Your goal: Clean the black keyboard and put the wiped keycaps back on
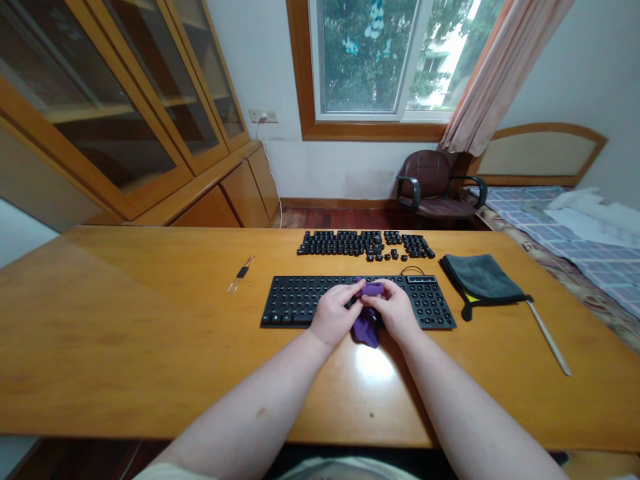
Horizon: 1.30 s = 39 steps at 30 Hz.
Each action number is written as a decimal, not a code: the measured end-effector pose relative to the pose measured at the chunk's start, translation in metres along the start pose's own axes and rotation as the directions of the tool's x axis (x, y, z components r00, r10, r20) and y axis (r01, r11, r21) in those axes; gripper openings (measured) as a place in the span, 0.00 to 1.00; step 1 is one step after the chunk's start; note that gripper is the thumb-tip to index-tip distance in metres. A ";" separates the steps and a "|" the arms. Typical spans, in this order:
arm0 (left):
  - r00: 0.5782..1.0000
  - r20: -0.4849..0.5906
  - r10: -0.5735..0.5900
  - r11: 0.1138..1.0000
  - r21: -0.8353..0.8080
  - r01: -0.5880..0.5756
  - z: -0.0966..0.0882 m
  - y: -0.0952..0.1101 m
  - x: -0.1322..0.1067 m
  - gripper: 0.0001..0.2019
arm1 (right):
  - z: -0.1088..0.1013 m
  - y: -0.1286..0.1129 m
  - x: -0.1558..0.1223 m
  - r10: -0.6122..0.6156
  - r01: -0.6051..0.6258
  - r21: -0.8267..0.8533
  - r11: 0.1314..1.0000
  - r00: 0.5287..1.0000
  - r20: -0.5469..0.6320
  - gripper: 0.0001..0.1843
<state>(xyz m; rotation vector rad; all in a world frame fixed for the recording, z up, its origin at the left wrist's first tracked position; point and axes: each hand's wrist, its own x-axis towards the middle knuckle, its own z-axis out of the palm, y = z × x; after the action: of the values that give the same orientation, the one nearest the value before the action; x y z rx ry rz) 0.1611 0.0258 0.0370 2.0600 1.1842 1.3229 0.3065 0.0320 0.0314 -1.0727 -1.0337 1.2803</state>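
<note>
Both hands meet over the middle of a black keyboard [291, 300] whose keycaps are mostly off, leaving bare switches. A small purple cloth [367, 331] is bunched between them and hangs down past the keyboard's front edge. My left hand [337, 310] pinches the cloth from the left with closed fingers. My right hand [397, 310] grips it from the other side, fingers also closed. Whether anything is inside the cloth's folds is hidden. Behind the keyboard, the loose black keycaps [337, 243] lie in rows laid out like a keyboard.
Left of the keyboard lies a wire keycap puller [243, 272] with a black handle. A folded dark grey cloth [483, 277] sits on the right, with a thin whitish stick [550, 339] beside it. The wooden table [150, 333] ends just before my body. A chair [433, 183] stands beyond.
</note>
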 end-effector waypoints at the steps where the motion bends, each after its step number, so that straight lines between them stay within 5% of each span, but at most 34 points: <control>1: 1.000 0.005 -0.004 1.000 0.001 0.004 0.000 0.000 0.000 0.19 | 0.001 -0.002 -0.001 -0.008 0.008 -0.036 0.999 1.000 -0.012 0.15; 8: 0.999 -0.004 -0.038 0.997 0.066 0.038 0.000 0.001 0.002 0.20 | -0.001 0.002 0.001 0.079 -0.079 0.061 0.995 0.997 0.007 0.14; 15: 0.998 -0.061 -0.029 0.997 0.069 0.033 -0.003 -0.002 0.003 0.16 | -0.004 0.007 0.003 0.043 -0.057 0.205 0.977 0.996 0.074 0.15; 21: 0.992 -0.086 -0.091 0.993 0.062 0.097 -0.001 -0.004 0.004 0.16 | -0.008 0.006 0.003 0.014 -0.029 0.095 0.995 0.987 0.161 0.28; 28: 0.996 -0.045 -0.082 0.994 0.062 0.085 -0.001 -0.001 0.002 0.15 | -0.002 -0.003 0.000 -0.054 0.062 -0.193 0.979 0.997 0.046 0.18; 35: 0.999 0.022 0.040 0.996 0.079 -0.042 0.000 0.001 0.001 0.14 | 0.000 -0.002 -0.001 -0.030 0.023 -0.149 0.989 0.999 -0.042 0.16; 39: 0.999 0.047 -0.014 1.000 0.022 0.013 -0.001 0.004 0.001 0.17 | -0.001 -0.005 -0.001 0.003 -0.010 -0.118 0.993 0.998 -0.056 0.16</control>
<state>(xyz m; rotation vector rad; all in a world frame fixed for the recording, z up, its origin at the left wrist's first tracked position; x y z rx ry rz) 0.1616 0.0243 0.0406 2.0827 1.1954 1.2538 0.3080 0.0307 0.0360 -1.1963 -1.0759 1.1997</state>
